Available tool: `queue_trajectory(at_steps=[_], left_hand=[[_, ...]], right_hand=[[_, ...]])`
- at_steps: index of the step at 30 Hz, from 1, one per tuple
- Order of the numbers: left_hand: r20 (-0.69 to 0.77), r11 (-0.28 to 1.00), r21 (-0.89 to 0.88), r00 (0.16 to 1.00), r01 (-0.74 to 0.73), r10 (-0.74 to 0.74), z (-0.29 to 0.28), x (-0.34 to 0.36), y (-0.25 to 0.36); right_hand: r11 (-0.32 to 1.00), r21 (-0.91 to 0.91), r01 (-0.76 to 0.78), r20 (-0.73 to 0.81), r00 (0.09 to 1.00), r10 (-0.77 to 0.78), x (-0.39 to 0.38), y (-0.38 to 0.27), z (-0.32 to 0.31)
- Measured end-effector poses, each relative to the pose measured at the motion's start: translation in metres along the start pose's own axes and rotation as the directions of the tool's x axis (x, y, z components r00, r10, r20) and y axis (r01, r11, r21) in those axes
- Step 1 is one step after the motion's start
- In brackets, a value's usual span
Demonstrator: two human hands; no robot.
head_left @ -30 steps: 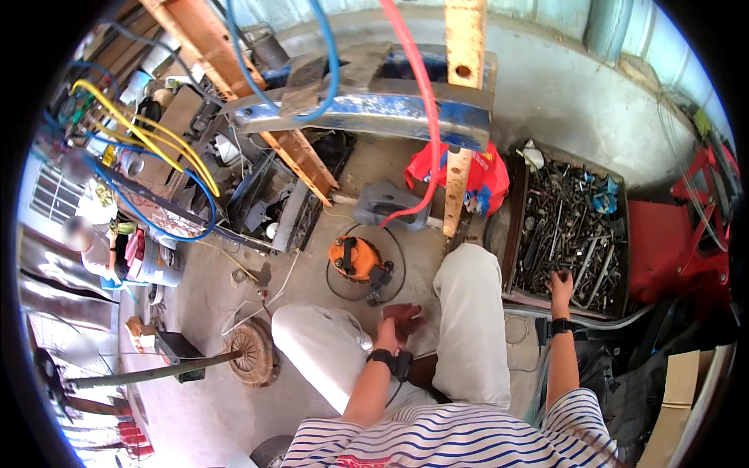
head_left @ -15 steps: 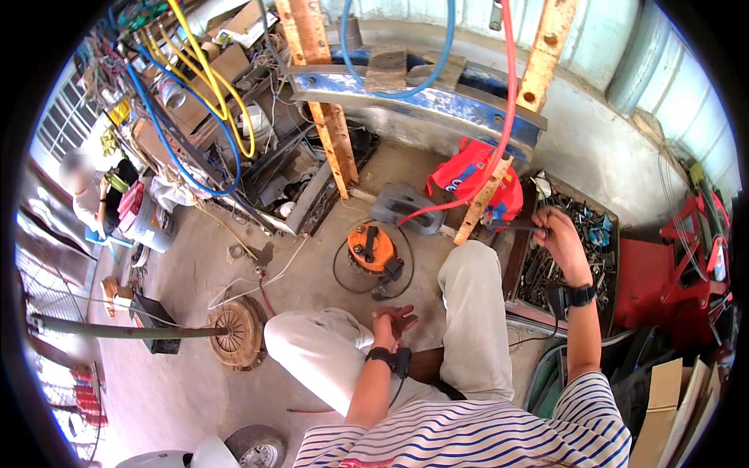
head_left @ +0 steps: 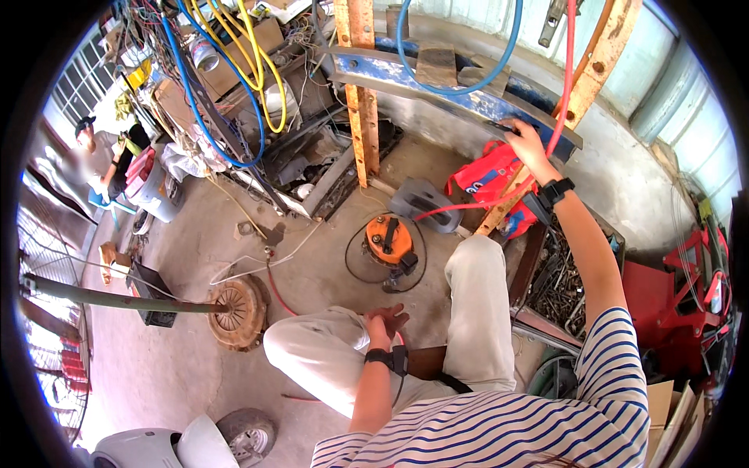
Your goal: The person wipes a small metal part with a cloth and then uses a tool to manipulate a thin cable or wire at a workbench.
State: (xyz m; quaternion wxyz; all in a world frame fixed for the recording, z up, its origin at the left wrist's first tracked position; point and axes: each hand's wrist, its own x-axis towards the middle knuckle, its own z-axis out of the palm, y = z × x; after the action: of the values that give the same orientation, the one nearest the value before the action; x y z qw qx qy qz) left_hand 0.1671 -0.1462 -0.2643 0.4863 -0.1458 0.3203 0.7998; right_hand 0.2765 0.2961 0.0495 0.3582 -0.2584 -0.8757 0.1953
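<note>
My right hand (head_left: pixel 527 147) is stretched forward beside the blue steel beam (head_left: pixel 437 87) of a frame with rusty yellow uprights. Its fingers are closed on a slim dark object (head_left: pixel 496 126), whose kind I cannot make out. A red hose (head_left: pixel 555 129) hangs just to the right of that hand. Below it lies a red bag (head_left: pixel 480 173). My left hand (head_left: pixel 387 318) is near my left knee, fingers apart, with nothing seen in it. In front of my knees an orange round device (head_left: pixel 389 240) with a black cable sits on the floor.
A grey plastic jug (head_left: pixel 425 204) lies by the bag. To my right is a tray of metal parts (head_left: pixel 558 285), with red machinery (head_left: pixel 663 304) beyond. At left are a rusty clutch cover (head_left: pixel 236 312), a wheel (head_left: pixel 248 437) and another person (head_left: pixel 101 160) seated. Yellow hoses (head_left: pixel 257 62) hang overhead.
My right hand has moved forward and left, from above the parts tray to beside the blue beam, still holding a dark object. My left hand stays near my knee. The view has shifted.
</note>
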Motion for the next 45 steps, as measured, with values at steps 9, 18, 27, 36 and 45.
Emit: queue_trajectory(at_steps=[9,18,27,36,45], left_hand=[[-0.156,0.999,0.033,0.988,0.005,0.001,-0.02,0.007,0.001],[-0.131,0.997,0.074,0.991,-0.011,0.021,-0.022,0.01,0.0],[-0.112,0.983,0.184,0.993,-0.009,0.03,-0.028,0.014,-0.004],[-0.077,0.948,0.315,0.995,-0.034,0.061,-0.037,0.021,-0.009],[-0.241,0.975,0.217,0.97,0.045,0.009,-0.022,0.013,-0.007]], right_hand=[[0.983,-0.171,-0.063,0.035,0.997,0.07,0.003,-0.01,0.0],[0.981,-0.173,-0.09,-0.046,0.996,0.083,0.042,-0.026,0.054],[0.988,-0.155,-0.017,-0.049,0.999,0.009,0.04,-0.031,0.055],[0.975,-0.218,-0.045,-0.037,0.999,0.038,0.017,-0.027,0.027],[0.972,-0.211,-0.105,-0.108,0.991,0.084,-0.031,-0.035,-0.004]])
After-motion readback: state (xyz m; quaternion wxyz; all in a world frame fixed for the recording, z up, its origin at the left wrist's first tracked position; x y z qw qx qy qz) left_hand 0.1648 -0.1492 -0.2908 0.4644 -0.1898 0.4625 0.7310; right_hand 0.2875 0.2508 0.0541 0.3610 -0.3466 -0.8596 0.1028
